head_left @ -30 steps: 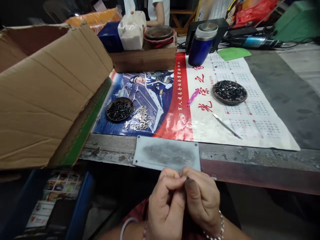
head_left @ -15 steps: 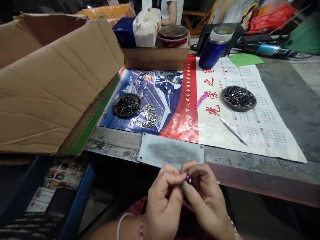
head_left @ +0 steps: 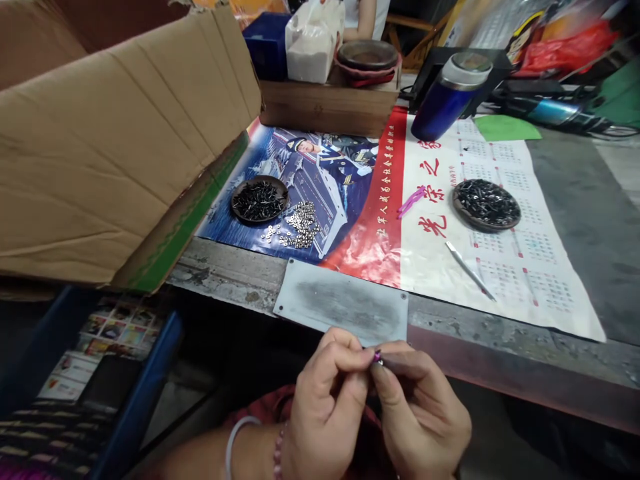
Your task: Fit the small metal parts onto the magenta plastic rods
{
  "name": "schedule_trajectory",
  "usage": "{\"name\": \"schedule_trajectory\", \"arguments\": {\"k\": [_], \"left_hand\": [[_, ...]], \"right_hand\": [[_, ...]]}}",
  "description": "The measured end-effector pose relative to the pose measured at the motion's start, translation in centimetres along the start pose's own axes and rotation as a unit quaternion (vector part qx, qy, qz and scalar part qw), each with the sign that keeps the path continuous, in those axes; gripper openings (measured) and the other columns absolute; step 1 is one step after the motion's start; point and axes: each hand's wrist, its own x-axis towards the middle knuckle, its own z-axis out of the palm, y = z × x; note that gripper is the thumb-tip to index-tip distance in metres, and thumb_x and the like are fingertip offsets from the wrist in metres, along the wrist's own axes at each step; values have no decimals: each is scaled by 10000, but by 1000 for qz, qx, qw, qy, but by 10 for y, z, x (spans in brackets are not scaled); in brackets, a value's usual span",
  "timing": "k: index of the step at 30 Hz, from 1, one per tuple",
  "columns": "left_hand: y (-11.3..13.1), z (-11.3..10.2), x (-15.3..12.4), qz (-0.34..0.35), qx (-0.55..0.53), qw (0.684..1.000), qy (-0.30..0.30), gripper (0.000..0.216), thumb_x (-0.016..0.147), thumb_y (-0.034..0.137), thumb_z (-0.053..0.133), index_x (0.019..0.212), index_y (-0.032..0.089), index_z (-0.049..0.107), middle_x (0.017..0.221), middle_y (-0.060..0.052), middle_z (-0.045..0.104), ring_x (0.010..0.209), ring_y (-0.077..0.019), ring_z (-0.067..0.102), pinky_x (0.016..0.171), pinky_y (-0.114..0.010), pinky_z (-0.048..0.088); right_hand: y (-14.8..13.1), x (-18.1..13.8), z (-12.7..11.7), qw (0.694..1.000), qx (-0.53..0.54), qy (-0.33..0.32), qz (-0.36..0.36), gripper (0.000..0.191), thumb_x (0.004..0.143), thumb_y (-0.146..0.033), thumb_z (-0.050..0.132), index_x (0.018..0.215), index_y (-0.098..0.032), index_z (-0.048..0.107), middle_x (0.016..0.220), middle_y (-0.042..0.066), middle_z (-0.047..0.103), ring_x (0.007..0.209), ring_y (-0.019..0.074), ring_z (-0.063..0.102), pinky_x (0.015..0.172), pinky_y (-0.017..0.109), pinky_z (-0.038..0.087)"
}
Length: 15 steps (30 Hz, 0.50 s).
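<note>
My left hand [head_left: 327, 407] and my right hand [head_left: 420, 403] meet just off the table's front edge, fingertips pinched together. Between them sits a small purple and metallic piece [head_left: 378, 358], mostly covered by the fingers; its kind is unclear. Just beyond the hands a pale plate [head_left: 345, 300] with a dark worn patch is fixed to the table edge. Tiny metal rings [head_left: 301, 225] lie in a loose heap on the poster, beside a dish [head_left: 260, 199] of small black pieces. A second dish [head_left: 486, 204] of black pieces is on the right, with a craft knife [head_left: 470, 270] before it.
A large cardboard box [head_left: 125, 140] stands at the left, above a blue crate [head_left: 160, 360]. Behind the poster are a wooden box [head_left: 330, 110], a tilted blue tumbler [head_left: 450, 97] and a green sheet [head_left: 507, 127]. Pink strips [head_left: 412, 201] lie mid-poster. Another person's arm [head_left: 367, 19] shows at the back.
The camera view has shifted slightly, so the table appears a little to the right. Both hands stay together around the small purple piece, with the right-hand fingers folded closer over it.
</note>
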Motion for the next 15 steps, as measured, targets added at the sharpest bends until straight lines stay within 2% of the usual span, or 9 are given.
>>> {"name": "schedule_trajectory", "arguments": {"k": [5, 10, 15], "left_hand": [[3, 0, -1, -15, -27, 1000, 6, 153, 1020, 141, 525, 964, 237, 631, 886, -4, 529, 790, -128, 547, 726, -221, 486], [1, -1, 0, -26, -33, 999, 6, 156, 1011, 125, 534, 976, 235, 640, 897, -11, 546, 794, -130, 564, 717, -221, 496], [-2, 0, -2, -17, -17, 1000, 9, 148, 1007, 120, 538, 947, 229, 619, 881, -7, 542, 780, -127, 567, 708, -216, 502]], "right_hand": [[-4, 1, -2, 999, -11, -34, -4, 130, 932, -96, 637, 881, -215, 636, 770, 14, 681, 668, 135, 664, 575, 205, 547], [-7, -1, 1, 991, -119, -26, -52, 126, 947, -101, 611, 912, -222, 615, 756, -6, 658, 628, 114, 629, 580, 211, 497], [-4, 0, 4, 971, -215, -26, -99, 231, 983, -86, 523, 802, -228, 544, 634, -15, 554, 528, 126, 512, 529, 278, 405]]}}
